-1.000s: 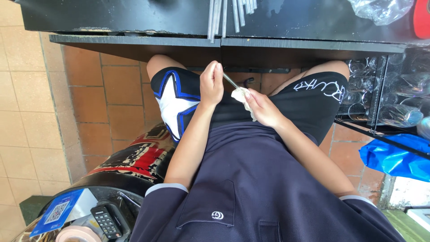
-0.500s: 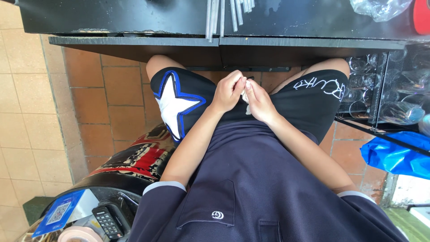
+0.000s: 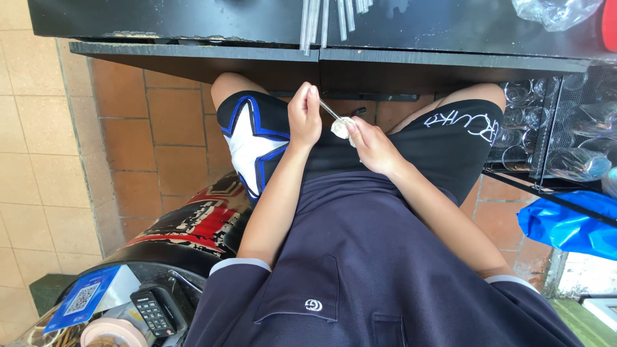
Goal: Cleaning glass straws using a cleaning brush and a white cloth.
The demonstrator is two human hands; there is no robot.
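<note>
thin clear rod getting rubbed with a white cloth, held over the lap

left hand [image 3: 304, 115] pinches the thin, clear, stiff-looking rod [image 3: 330, 110] by its upper end, right hand [image 3: 371, 144] is closed around a small crumpled white cloth wad [image 3: 340, 127] at the rod's lower end. rod looks light, slick, probably snappable, so grip near the ends; cloth is soft.

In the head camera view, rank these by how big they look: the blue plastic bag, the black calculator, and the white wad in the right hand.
1. Blue plastic bag, partly cut off by the edge.
2. Black calculator, though it sits nearer the camera, so true size is unsure.
3. White wad, pinched in the right hand.
</note>
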